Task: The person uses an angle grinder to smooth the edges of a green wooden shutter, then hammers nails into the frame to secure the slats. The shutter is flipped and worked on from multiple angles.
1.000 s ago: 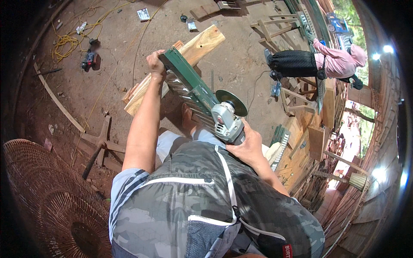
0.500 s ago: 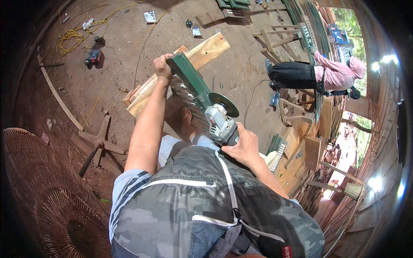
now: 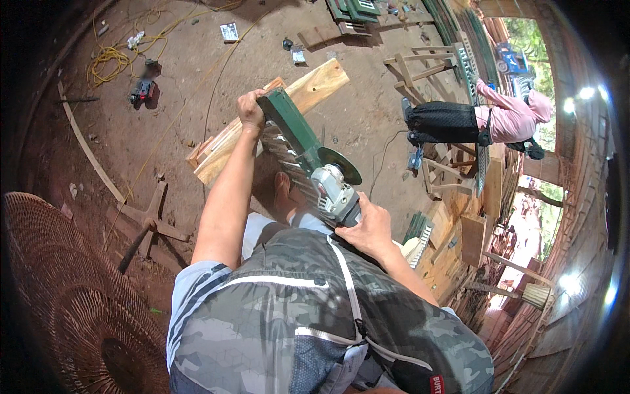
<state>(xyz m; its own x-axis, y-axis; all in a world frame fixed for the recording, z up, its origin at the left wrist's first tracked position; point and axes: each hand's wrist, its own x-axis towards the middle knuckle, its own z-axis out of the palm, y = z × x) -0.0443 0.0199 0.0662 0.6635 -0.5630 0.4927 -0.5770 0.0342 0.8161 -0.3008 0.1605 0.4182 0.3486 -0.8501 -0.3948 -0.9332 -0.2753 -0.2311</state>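
Here you are, left hand [image 3: 251, 110] closed around the far end of the green slatted piece [image 3: 289, 121], right hand [image 3: 369, 226] wrapped about the dark rear body of the angle grinder [image 3: 335, 194]. Now look at the line: the green piece's long axis runs from your left hand back and rightward, toward your right. The grinder sits just ahead and left of your right hand, head pointing up that same slant, and its disc [image 3: 341, 164] stands at the green piece's right-hand edge. Your right hand is clearly nearer the disc; your left is well apart, out at the other end. Touching or a hair off? Can't tell from here. Just past your left hand, the pale timber [image 3: 321, 85] crosses beneath the green piece.
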